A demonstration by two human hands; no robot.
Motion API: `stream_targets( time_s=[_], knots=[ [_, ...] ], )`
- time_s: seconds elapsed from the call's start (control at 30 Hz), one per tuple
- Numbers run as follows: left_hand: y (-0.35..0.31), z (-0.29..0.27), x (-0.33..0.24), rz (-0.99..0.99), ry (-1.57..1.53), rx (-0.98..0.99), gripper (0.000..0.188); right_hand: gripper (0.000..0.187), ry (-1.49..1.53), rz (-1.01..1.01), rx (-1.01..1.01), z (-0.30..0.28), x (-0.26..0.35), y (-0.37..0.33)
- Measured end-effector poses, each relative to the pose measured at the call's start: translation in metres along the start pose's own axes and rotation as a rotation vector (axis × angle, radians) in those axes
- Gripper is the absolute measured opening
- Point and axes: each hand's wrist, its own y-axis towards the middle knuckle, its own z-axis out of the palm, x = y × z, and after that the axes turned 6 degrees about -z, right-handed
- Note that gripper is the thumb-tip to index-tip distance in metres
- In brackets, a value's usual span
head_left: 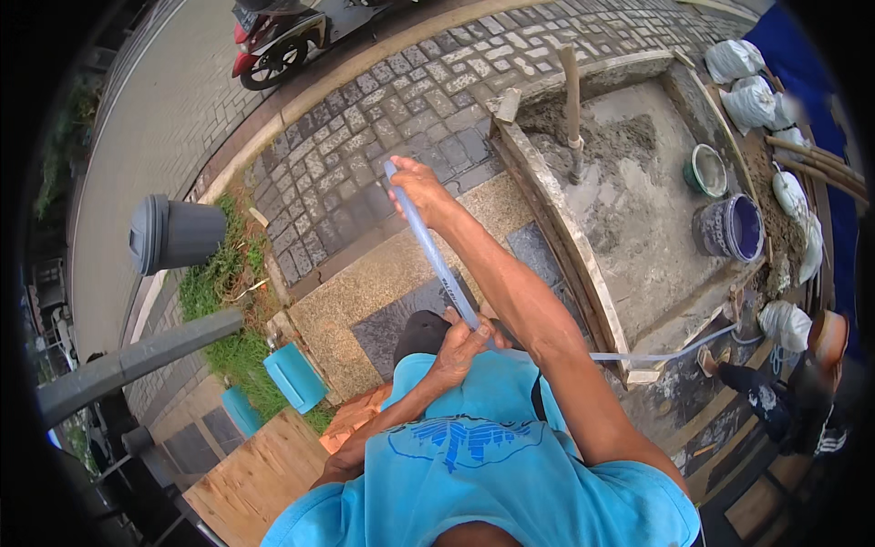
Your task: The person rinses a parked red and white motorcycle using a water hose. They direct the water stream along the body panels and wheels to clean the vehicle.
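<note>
A pale, translucent hose point(427, 239) slants up in front of my body. My right hand point(421, 190) is closed around it close to its open end, with that arm stretched out over the paving. Lower down, against my blue shirt, my left hand point(463, 351) grips the same hose. From there the hose passes by my right forearm and runs off to the right, past the near corner of a wooden-sided mixing trough point(570, 251). I cannot make out any water leaving the end.
Wet grey cement fills the trough, with a wooden-handled tool point(571, 100), a green bucket point(707, 170) and a purple-lined bucket point(729, 228) in it. White sacks point(752, 102) line the right. Another person's leg point(761, 387) is lower right. A grey bin point(187, 235) and motorbike point(283, 46) stand left.
</note>
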Motion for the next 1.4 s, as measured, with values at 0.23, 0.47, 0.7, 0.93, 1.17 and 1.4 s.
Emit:
stream_targets(
  time_s=[0.23, 0.47, 0.7, 0.93, 1.17, 1.4],
  knots=[
    [-0.017, -0.066, -0.007, 0.134, -0.149, -0.066, 0.024, 0.069, -0.125, 0.056, 0.216, 0.096, -0.031, 0.049],
    [-0.013, -0.142, -0.040, 0.005, -0.142, 0.097, 0.036, 0.061, -0.494, 0.158, 0.262, 0.180, -0.062, 0.095],
    [-0.038, -0.216, -0.078, -0.106, -0.232, 0.105, 0.041, 0.062, -0.482, 0.132, 0.196, 0.224, -0.103, 0.148],
    [0.013, -0.218, -0.075, -0.246, -0.401, 0.086, 0.032, 0.064, -0.558, 0.051, 0.108, 0.164, -0.098, 0.161],
    [0.056, -0.230, -0.114, -0.279, -0.350, 0.145, 0.018, 0.031, -1.412, -0.431, -0.700, 0.001, -0.080, 0.066],
    [0.088, -0.198, -0.163, -0.273, -0.144, 0.301, 0.019, 0.059, -0.666, 0.134, -1.908, -0.161, -0.121, -0.142]
  ],
)
